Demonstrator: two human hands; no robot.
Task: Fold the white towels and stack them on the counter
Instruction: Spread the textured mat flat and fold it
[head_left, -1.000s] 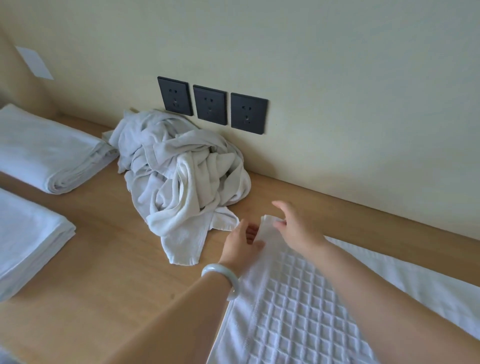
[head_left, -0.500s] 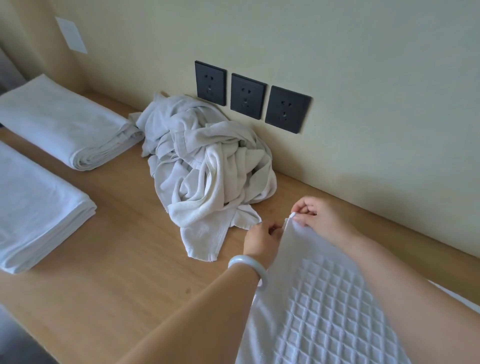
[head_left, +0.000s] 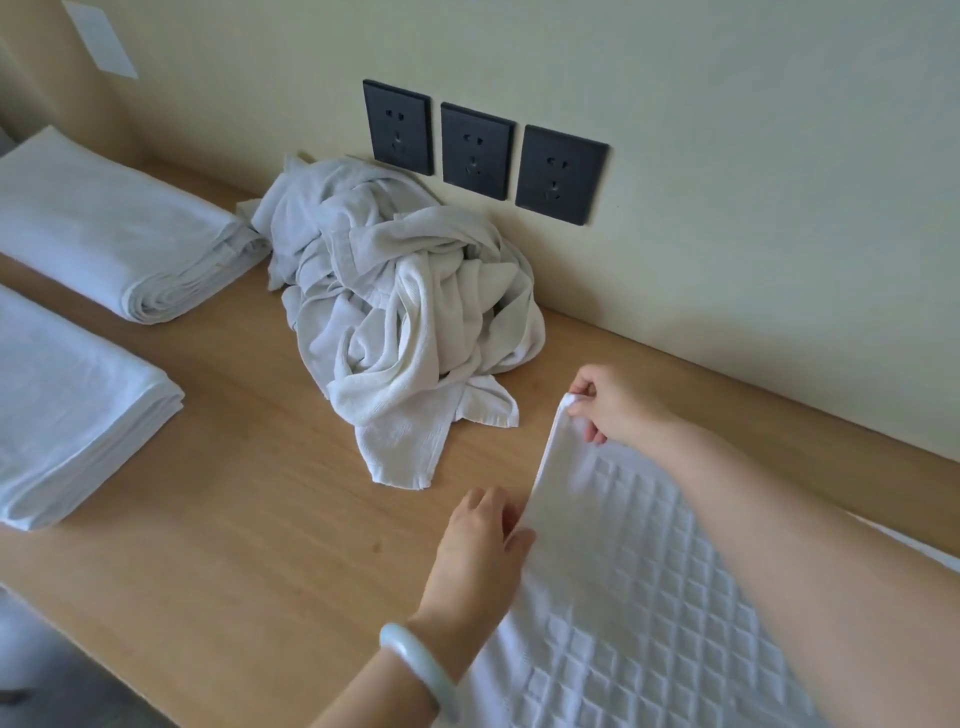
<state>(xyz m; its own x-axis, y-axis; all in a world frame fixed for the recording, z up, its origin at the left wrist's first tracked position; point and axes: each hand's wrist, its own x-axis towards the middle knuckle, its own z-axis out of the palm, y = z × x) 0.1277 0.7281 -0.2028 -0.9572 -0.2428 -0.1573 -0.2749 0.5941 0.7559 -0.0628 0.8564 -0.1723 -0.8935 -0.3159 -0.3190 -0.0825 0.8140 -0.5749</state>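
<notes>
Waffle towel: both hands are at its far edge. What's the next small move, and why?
Probably carry that edge back over the waffle towel toward you for the first fold: the right hand pinches the raised corner, the left hand holds the same edge, and the rest lies flat on the counter.

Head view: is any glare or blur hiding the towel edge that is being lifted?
Head view: no glare, the light is soft and even. Head view: the waffle towel looks smeared by motion blur near the right hand, and its pattern is sharper lower down. Head view: only faint shadows under the crumpled pile. Head view: the wide lens tilts the outlets.
</notes>
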